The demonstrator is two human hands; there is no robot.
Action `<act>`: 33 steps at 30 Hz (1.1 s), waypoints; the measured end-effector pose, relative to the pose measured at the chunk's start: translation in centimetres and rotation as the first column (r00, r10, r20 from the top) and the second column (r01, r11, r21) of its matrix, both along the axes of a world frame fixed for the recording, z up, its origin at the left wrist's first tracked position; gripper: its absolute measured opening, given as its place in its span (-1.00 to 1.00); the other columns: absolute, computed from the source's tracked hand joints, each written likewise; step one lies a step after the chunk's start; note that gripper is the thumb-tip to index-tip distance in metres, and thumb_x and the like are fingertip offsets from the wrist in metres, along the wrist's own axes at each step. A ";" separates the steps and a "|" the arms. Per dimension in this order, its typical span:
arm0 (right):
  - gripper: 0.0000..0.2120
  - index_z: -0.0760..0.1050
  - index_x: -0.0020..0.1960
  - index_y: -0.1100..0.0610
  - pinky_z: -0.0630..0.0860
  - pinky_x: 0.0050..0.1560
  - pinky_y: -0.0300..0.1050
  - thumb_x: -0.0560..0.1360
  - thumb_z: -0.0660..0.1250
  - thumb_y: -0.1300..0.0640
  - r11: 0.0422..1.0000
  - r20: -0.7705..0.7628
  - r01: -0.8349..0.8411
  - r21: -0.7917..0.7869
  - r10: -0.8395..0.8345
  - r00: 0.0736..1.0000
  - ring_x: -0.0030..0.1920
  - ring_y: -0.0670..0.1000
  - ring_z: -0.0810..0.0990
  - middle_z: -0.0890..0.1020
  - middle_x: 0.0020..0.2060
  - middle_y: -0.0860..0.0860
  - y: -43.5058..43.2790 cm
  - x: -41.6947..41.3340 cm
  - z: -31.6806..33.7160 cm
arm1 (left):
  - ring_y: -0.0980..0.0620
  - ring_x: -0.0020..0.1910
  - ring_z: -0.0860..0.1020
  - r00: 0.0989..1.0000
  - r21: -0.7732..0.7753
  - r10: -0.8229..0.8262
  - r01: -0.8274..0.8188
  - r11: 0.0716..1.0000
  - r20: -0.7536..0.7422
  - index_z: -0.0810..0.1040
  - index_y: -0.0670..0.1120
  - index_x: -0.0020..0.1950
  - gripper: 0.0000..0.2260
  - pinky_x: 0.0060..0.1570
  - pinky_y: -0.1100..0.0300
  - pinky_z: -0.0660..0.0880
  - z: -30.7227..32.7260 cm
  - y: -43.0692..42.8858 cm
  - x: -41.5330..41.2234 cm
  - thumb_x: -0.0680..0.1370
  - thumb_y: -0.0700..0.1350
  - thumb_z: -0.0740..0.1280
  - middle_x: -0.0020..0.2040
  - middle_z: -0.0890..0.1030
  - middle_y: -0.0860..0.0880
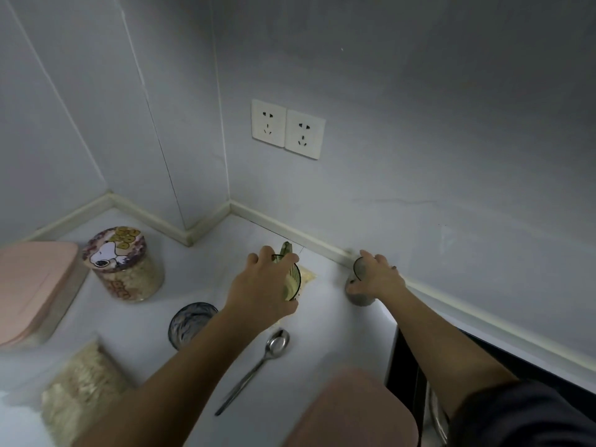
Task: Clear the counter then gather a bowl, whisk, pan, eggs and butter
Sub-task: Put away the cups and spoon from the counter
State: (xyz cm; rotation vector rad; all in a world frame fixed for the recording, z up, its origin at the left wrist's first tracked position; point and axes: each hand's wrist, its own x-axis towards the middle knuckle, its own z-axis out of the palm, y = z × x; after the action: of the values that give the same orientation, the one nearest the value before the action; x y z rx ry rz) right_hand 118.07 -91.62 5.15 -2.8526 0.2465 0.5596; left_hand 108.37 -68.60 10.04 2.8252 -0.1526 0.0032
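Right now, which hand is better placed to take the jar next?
Probably left. The left hand, gripping the green cup, is nearer the jar; the right hand grips a dark glass by the wall, farther off.

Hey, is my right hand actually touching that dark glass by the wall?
Touching. The head view shows the right hand with fingers curled over the rim and side of the dark glass, no gap between them.

You get one view only: the wide-angle camera on your head faces forward and down, close over the worktop [338,317], with the wall [419,124] rising just beyond your fingers [371,256].
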 end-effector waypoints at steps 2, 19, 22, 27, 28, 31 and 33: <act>-0.20 0.00 0.50 -0.11 0.41 0.17 0.01 0.40 0.37 -0.14 1.000 0.002 -0.002 -0.011 0.002 1.000 0.36 0.22 0.29 0.20 0.41 -0.01 -0.4 0.3 0.0 | -0.04 0.17 0.35 1.000 -0.011 0.003 -0.003 1.000 0.012 0.23 0.14 0.39 -0.39 -0.03 0.12 0.52 -0.1 -0.4 -0.8 0.40 0.11 0.40 0.22 0.31 -0.02; -0.20 0.13 0.43 -0.09 0.45 -0.05 -0.07 0.32 0.47 -0.07 0.963 0.272 -0.185 0.198 0.128 0.954 0.14 0.14 0.48 0.28 0.25 0.01 -1.8 -11.1 5.5 | -0.10 0.23 0.33 0.981 -0.121 0.193 -0.192 0.974 -0.001 0.24 0.15 0.42 -0.33 -0.01 0.07 0.47 0.5 -2.0 -11.1 0.37 0.14 0.45 0.25 0.30 -0.05; -0.21 0.14 0.42 -0.11 0.47 -0.02 -0.06 0.31 0.46 -0.05 0.958 0.339 -0.190 0.215 0.110 0.934 0.13 0.14 0.49 0.29 0.25 -0.01 -1.2 -14.9 7.1 | -0.09 0.22 0.35 0.980 -0.189 0.195 -0.186 0.964 0.033 0.25 0.16 0.39 -0.33 -0.03 0.08 0.47 0.4 -1.4 -13.3 0.35 0.17 0.45 0.22 0.32 -0.02; -0.19 0.15 0.42 -0.14 0.53 0.02 0.00 0.27 0.47 -0.04 0.944 0.415 -0.183 0.275 0.056 0.908 0.13 0.06 0.50 0.29 0.24 -0.04 1.2 -22.4 8.6 | -0.08 0.19 0.38 0.978 -0.412 0.172 -0.108 0.905 0.121 0.34 0.14 0.32 -0.33 0.04 0.01 0.47 0.7 1.7 -18.5 0.25 0.16 0.46 0.18 0.36 -0.01; -0.19 0.15 0.42 -0.14 0.54 0.03 0.01 0.27 0.47 -0.04 0.942 0.423 -0.180 0.282 0.047 0.905 0.14 0.06 0.50 0.29 0.25 -0.04 1.8 -23.7 8.7 | -0.09 0.21 0.38 0.977 -0.451 0.161 -0.081 0.889 0.142 0.35 0.12 0.32 -0.32 0.10 0.02 0.45 0.7 2.5 -19.6 0.23 0.12 0.48 0.20 0.36 -0.03; -0.19 0.15 0.43 -0.14 0.52 0.05 0.01 0.28 0.47 -0.04 0.954 0.463 -0.157 0.254 0.022 0.886 0.19 0.07 0.47 0.30 0.26 -0.04 4.4 -28.3 9.3 | -0.09 0.23 0.38 0.976 -0.481 0.152 -0.059 0.874 0.157 0.39 0.04 0.35 -0.30 0.19 0.05 0.39 1.0 5.4 -23.2 0.26 -0.03 0.56 0.25 0.37 -0.06; -0.20 0.16 0.44 -0.13 0.49 0.03 -0.04 0.30 0.46 -0.04 0.962 0.479 -0.137 0.235 0.008 0.878 0.21 0.08 0.45 0.29 0.28 -0.03 5.7 -30.6 9.6 | -0.07 0.21 0.39 0.973 -0.471 0.148 -0.047 0.881 0.180 0.38 0.05 0.36 -0.31 0.18 0.07 0.40 1.0 6.9 -25.0 0.28 -0.02 0.55 0.23 0.37 -0.05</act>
State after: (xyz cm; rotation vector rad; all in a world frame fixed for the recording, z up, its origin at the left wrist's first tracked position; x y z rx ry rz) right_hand 87.43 -85.97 14.76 -2.6365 -0.0228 -0.1069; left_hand 83.39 -61.69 11.05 2.3398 -0.0454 0.3219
